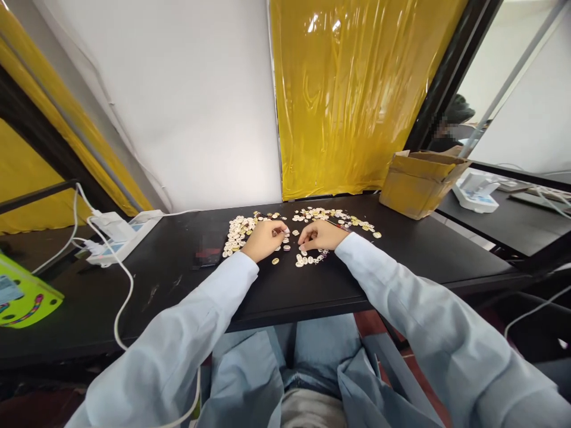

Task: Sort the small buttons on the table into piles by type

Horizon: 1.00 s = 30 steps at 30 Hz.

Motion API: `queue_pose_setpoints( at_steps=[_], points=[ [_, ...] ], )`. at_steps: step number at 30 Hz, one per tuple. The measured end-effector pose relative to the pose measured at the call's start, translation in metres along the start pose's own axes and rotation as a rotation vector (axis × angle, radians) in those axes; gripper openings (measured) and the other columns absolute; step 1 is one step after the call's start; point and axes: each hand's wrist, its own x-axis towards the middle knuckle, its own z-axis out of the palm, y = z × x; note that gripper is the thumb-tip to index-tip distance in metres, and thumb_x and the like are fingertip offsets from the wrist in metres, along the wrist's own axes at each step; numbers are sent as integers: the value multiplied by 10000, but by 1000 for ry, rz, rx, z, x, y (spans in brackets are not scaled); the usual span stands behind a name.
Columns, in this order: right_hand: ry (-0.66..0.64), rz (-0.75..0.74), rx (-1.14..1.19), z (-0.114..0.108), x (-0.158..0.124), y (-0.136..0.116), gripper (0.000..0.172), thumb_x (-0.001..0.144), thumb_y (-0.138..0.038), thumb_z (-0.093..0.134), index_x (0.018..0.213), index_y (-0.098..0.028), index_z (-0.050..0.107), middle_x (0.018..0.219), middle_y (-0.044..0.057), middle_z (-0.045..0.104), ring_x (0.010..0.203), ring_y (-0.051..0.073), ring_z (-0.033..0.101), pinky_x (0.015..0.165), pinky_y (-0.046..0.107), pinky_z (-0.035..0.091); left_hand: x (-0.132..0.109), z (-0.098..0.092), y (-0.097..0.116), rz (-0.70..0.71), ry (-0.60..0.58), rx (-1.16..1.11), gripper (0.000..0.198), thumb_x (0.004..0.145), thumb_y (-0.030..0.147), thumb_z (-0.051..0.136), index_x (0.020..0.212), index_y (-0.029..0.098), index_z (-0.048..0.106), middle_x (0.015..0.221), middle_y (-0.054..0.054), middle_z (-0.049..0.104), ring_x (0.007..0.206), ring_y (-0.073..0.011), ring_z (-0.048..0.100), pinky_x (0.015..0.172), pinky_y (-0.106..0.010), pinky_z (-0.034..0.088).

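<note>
Many small cream-coloured, rounded flat pieces with dark marks, like buttons, lie on the black table (pixel 187 291). My left hand (pixel 264 239) is closed in a pinch beside the left pile of pieces (pixel 236 233). Something pale shows at its fingertips, too small to name. Fingers bent together, my right hand (pixel 325 235) reaches down to a small front cluster of pieces (pixel 307 260); what its fingertips hold, if anything, is hidden. A short column of pieces (pixel 286 241) lies between the hands. Behind the right hand spreads another pile of pieces (pixel 321 214).
A dark flat object (pixel 209 252) lies left of the pieces. Farther left are a white power strip (pixel 129 235) with cables and a bright green container (pixel 27 291). An open cardboard box (pixel 413 187) stands at the back right. Yellow plastic sheeting (pixel 348 101) hangs behind the table.
</note>
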Motion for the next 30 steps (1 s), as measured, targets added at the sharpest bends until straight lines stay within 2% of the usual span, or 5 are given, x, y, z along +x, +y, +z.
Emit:
queue_pose_setpoints(
  at_steps=[7,13,19,23,30],
  points=[
    [3,-12,-21,0,0,0,137,636,-258,716,692,-138,679,618,9,665,523,94,549,537,213,434,-1,0,7,61,-16,39,120,767,166,557,762,165,677,811,-35,685,725,-151,603,687,-260,458],
    [137,-3,53,0,4,1,141,643,-263,703,680,-151,626,637,17,657,595,124,592,603,248,479,-5,-1,15,137,-81,15,102,786,203,584,796,164,678,782,-20,671,704,-134,590,670,-247,454],
    [287,-114,219,0,4,-6,170,649,-251,704,746,-150,608,679,2,641,625,112,598,628,256,506,-6,10,16,15,-136,-280,193,787,292,627,907,145,660,824,-42,698,706,-137,628,675,-252,488],
    [256,-20,327,8,7,-4,184,640,-228,719,740,-147,588,613,-10,613,543,105,583,517,235,504,-6,24,16,-46,-141,-473,163,781,283,631,830,128,621,820,-68,696,765,-162,660,740,-286,515],
    [226,63,365,11,11,-1,151,671,-212,702,758,-148,596,631,-3,623,545,109,595,558,253,522,-4,20,14,-27,-105,-388,109,755,211,630,828,142,587,772,-35,663,703,-140,641,676,-266,514]
  ],
)
